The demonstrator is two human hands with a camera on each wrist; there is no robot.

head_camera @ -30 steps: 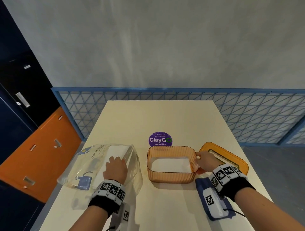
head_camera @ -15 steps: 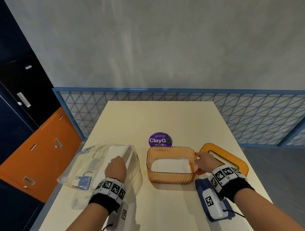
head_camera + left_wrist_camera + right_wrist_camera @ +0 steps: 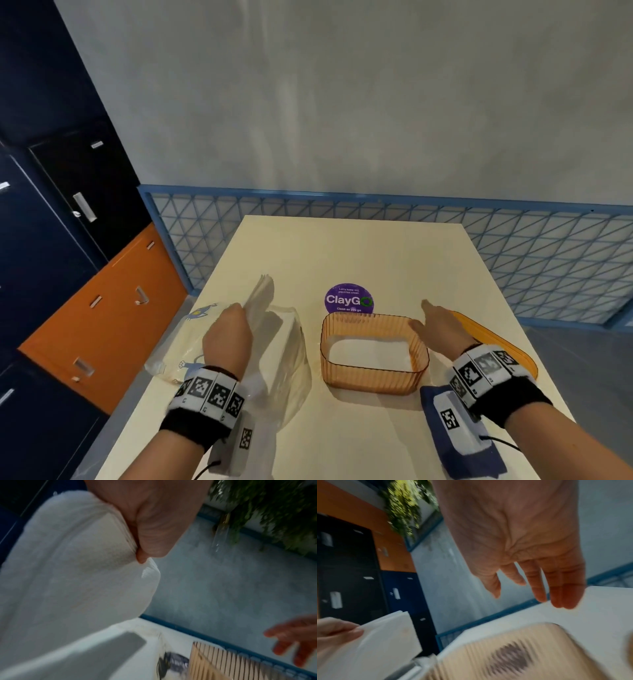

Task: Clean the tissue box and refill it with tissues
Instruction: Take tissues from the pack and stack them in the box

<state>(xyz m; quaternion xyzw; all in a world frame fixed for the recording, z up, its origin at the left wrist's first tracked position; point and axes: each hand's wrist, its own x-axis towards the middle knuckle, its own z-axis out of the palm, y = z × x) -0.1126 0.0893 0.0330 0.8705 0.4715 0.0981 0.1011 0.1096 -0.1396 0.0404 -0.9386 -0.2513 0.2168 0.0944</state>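
Note:
An orange ribbed tissue box [image 3: 373,375] stands open on the table, with white tissues lying in its bottom. My left hand [image 3: 228,337] grips a stack of white tissues [image 3: 260,300] and holds it up above the clear plastic tissue pack [image 3: 274,356]; the left wrist view shows my thumb pinching the stack [image 3: 72,563]. My right hand [image 3: 438,325] hovers over the box's right rim with fingers straight and spread, holding nothing [image 3: 539,585]. The orange lid [image 3: 493,342] lies flat to the right of the box.
A purple round sticker [image 3: 348,298] is on the cream table [image 3: 342,246] behind the box. A blue cloth [image 3: 459,442] lies at the near right under my wrist. A blue mesh fence [image 3: 513,246] runs behind; orange and dark cabinets [image 3: 85,308] stand left.
My left hand has lifted a stack of tissues up out of the plastic pack. My right hand has let go of the box's right wall and opened above it.

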